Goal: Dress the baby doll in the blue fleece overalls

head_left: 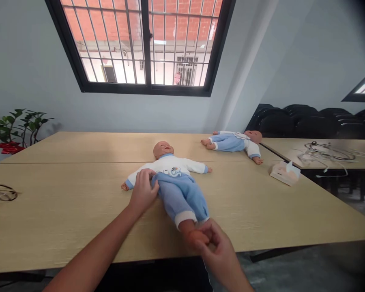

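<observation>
- Doll [170, 172] lies face-up on the table [63, 211], head toward 12 o'clock.
- Left hand [142, 190] pinches the trousers [182, 196] at the waist, on the doll's 9 o'clock side.
- Right hand [215, 241] clasps the feet [194, 236] at 6 o'clock.
- Second doll [234, 142] lies at 2 o'clock, and a tissue box [285, 173] at 3.

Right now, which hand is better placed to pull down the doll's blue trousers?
Left, probably: the left hand grips the blue trousers at the waist, while the right hand holds the doll's foot, far from there.
</observation>
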Demonstrator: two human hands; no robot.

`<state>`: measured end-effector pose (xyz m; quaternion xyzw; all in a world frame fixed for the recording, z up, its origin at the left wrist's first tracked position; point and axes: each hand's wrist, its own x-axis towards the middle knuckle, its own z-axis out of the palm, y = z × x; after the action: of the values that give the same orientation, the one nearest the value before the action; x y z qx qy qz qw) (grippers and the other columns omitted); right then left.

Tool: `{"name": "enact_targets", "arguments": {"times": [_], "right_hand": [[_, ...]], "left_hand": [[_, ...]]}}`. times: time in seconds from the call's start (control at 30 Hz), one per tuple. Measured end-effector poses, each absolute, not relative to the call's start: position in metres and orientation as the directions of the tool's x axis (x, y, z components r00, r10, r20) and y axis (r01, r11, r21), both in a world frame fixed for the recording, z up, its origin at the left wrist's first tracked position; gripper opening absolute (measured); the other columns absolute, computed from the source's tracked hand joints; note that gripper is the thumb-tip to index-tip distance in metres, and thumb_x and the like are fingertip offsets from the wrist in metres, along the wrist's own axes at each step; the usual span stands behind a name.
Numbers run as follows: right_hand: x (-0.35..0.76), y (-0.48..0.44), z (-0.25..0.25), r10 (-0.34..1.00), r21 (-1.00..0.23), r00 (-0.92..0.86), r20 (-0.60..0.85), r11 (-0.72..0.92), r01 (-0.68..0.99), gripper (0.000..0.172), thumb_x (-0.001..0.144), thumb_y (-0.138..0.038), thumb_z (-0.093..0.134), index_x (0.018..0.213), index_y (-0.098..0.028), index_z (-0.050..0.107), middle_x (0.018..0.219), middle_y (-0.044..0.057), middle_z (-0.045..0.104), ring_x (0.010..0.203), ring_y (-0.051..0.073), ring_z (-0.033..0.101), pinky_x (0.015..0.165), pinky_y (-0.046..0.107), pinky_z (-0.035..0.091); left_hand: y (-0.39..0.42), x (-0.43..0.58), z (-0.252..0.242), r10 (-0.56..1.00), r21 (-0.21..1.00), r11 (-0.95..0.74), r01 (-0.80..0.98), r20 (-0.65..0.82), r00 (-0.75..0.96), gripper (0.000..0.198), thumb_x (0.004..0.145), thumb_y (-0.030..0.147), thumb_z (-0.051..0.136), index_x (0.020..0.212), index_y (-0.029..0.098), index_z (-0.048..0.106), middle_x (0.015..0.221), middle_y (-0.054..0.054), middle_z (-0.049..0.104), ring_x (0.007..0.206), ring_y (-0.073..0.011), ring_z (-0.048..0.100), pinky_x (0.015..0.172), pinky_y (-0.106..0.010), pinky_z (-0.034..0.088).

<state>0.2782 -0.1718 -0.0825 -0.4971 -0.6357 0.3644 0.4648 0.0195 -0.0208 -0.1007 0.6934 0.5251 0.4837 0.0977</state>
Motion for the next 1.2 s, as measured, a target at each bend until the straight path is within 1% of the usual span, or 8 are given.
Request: {"name": "enact_targets", "arguments": {"times": [0.1,0.2,0.3,0.53,0.67,0.77,0.93,1.2], "right_hand": [[0.257,-0.182,-0.083,0.959,-0.828,-0.12,0.256,0.282,0.485,0.022,0.08,-0.036,0.073,0.086,-0.02,0.059,0.071,0.001,0.064,0.064,0.017,0.058,0.06,0.027,0.041],[0.232,-0.189,-0.093,0.948,-0.728,-0.187,0.256,0.317,0.607,0.027,0.076,-0.035,0.08,0.088,-0.021,0.06,0.074,0.002,0.068,0.065,0.02,0.062,0.06,0.029,0.039],[0.209,-0.192,-0.1,0.934,-0.695,-0.28,0.221,0.352,0.627,0.028,0.079,-0.034,0.082,0.095,-0.021,0.062,0.076,0.001,0.071,0.065,0.02,0.064,0.059,0.029,0.035],[0.229,-0.163,-0.075,0.924,-0.755,-0.242,0.297,0.383,0.533,0.019,0.098,-0.034,0.057,0.086,-0.021,0.064,0.074,0.001,0.067,0.066,0.017,0.059,0.064,0.03,0.036],[0.26,-0.113,-0.086,0.979,-0.952,0.092,0.18,0.15,0.266,0.025,0.099,-0.043,0.052,0.089,-0.022,0.062,0.073,0.001,0.061,0.07,0.019,0.059,0.067,0.031,0.045],[0.265,-0.081,-0.106,0.984,-0.999,0.177,0.018,0.026,-0.042,0.025,0.09,-0.037,0.063,0.11,-0.022,0.061,0.106,0.008,0.07,0.1,0.024,0.066,0.087,0.035,0.054],[0.252,-0.055,-0.115,0.99,-0.954,-0.04,-0.134,-0.14,-0.267,0.038,0.082,-0.034,0.074,0.118,-0.025,0.064,0.121,0.01,0.071,0.111,0.028,0.067,0.09,0.042,0.058],[0.241,-0.032,-0.109,0.948,-0.947,-0.251,-0.194,-0.247,-0.204,0.042,0.076,-0.038,0.084,0.11,-0.022,0.066,0.101,0.006,0.075,0.09,0.023,0.068,0.072,0.032,0.056]], "left_hand": [[-0.076,0.035,-0.093,0.907,0.804,-0.387,0.451,0.419,0.032,0.025,0.096,0.038,0.059,0.114,0.021,0.057,0.124,-0.012,0.058,0.119,-0.0271,0.056,0.101,-0.044,0.051],[-0.131,0.048,-0.095,0.999,0.994,-0.03,0.102,0.027,0.032,0.058,0.094,0.05,0.065,0.139,0.02,0.043,0.141,-0.017,0.054,0.132,-0.0294,0.055,0.104,-0.044,0.053],[-0.159,0.047,-0.1,0.948,0.956,0.262,-0.134,-0.229,0.223,0.079,0.093,0.051,0.068,0.154,0.023,0.027,0.152,-0.019,0.05,0.133,-0.0289,0.058,0.108,-0.043,0.051],[-0.138,-0.008,-0.106,0.967,0.969,0.233,0.076,-0.239,0.083,0.084,0.085,0.054,0.074,0.149,0.015,0.036,0.115,-0.013,0.072,0.086,-0.0222,0.07,0.079,-0.036,0.057],[-0.122,-0.043,-0.111,0.991,0.98,0.134,0.144,-0.13,-0.038,0.074,0.083,0.053,0.074,0.141,0.016,0.047,0.121,-0.014,0.071,0.102,-0.0243,0.071,0.09,-0.036,0.056],[-0.115,-0.059,-0.122,0.992,0.973,0.056,0.222,-0.028,-0.127,0.072,0.084,0.055,0.072,0.14,0.016,0.049,0.128,-0.015,0.068,0.112,-0.0271,0.07,0.098,-0.042,0.055],[-0.114,-0.066,-0.141,0.941,0.847,-0.042,0.53,0.212,-0.265,0.063,0.087,0.056,0.067,0.133,0.015,0.056,0.127,-0.017,0.065,0.116,-0.0328,0.065,0.101,-0.051,0.054],[-0.141,-0.024,-0.122,0.745,0.389,-0.196,0.9,0.656,-0.121,0.037,0.098,0.041,0.058,0.125,0.016,0.06,0.139,-0.02,0.057,0.138,-0.0387,0.047,0.119,-0.061,0.031]]}}
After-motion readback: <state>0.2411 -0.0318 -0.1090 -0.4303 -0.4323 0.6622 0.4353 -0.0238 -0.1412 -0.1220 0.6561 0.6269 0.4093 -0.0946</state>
